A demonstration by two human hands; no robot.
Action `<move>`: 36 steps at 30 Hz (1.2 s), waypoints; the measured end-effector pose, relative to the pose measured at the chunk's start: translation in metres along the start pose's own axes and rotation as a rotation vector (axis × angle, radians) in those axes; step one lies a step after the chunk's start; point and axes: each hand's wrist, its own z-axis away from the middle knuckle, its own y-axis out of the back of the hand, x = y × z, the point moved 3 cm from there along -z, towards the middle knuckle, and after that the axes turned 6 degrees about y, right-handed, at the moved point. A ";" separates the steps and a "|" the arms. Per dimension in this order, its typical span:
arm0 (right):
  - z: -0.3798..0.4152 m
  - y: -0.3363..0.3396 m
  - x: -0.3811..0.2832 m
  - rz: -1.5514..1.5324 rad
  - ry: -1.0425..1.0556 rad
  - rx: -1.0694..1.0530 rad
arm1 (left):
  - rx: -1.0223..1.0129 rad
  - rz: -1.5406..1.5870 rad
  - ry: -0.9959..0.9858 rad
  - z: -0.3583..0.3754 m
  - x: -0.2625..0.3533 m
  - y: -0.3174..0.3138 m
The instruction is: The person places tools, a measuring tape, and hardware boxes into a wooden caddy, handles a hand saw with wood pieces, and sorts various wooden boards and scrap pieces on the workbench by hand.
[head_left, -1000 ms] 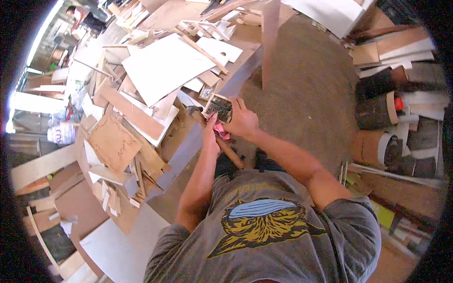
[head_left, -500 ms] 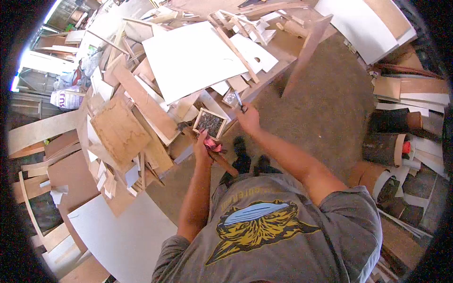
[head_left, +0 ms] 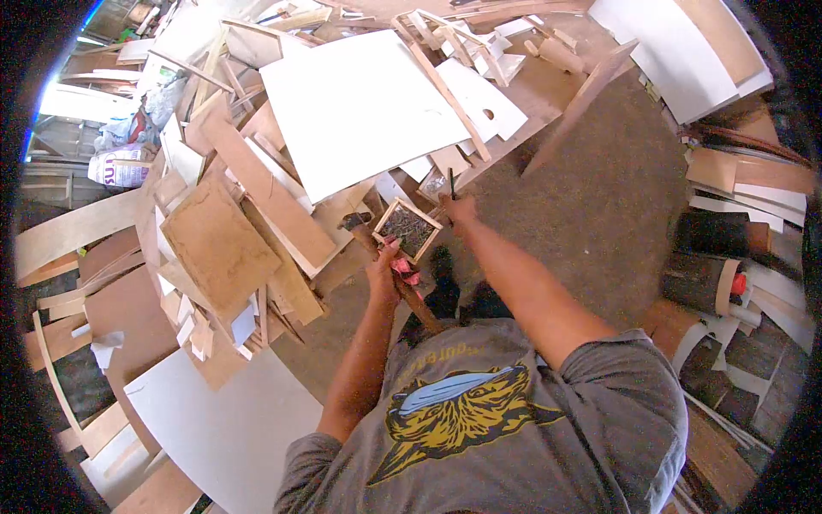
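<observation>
My left hand is closed around a hammer with a wooden handle and a small wooden box. The hammer's dark head sticks out to the left of the box. Many small metal pieces that look like nails fill the box, whose light wooden rim faces up. A pinkish-red cloth is bunched against this hand. My right hand, at the table edge, grips a slim dark tool that points up; its kind cannot be made out.
A large white panel lies over the cluttered table, with a stained board and several offcuts to its left. An upright board stands at the table's right end. Rolled sheets lie at the right, a white sheet lower left.
The box, hammer and my left hand have shifted slightly right in view. My right hand has turned the slim tool, which now shows dark instead of pale. The whole view has shifted a little.
</observation>
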 end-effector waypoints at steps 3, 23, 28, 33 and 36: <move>-0.086 -0.056 0.098 0.032 0.138 0.141 | 0.025 0.019 0.011 0.003 0.002 -0.013; 0.022 0.245 0.013 -0.197 0.113 -0.288 | -0.073 -0.014 -0.005 0.032 -0.099 -0.122; 0.019 0.355 -0.004 -0.066 0.490 -0.072 | -0.107 0.012 -0.003 0.052 -0.137 -0.197; 0.046 0.468 -0.053 0.118 0.697 0.101 | -0.253 0.005 -0.021 0.067 -0.169 -0.266; 0.036 0.510 -0.053 0.023 0.567 0.096 | -0.225 -0.042 -0.090 0.088 -0.172 -0.306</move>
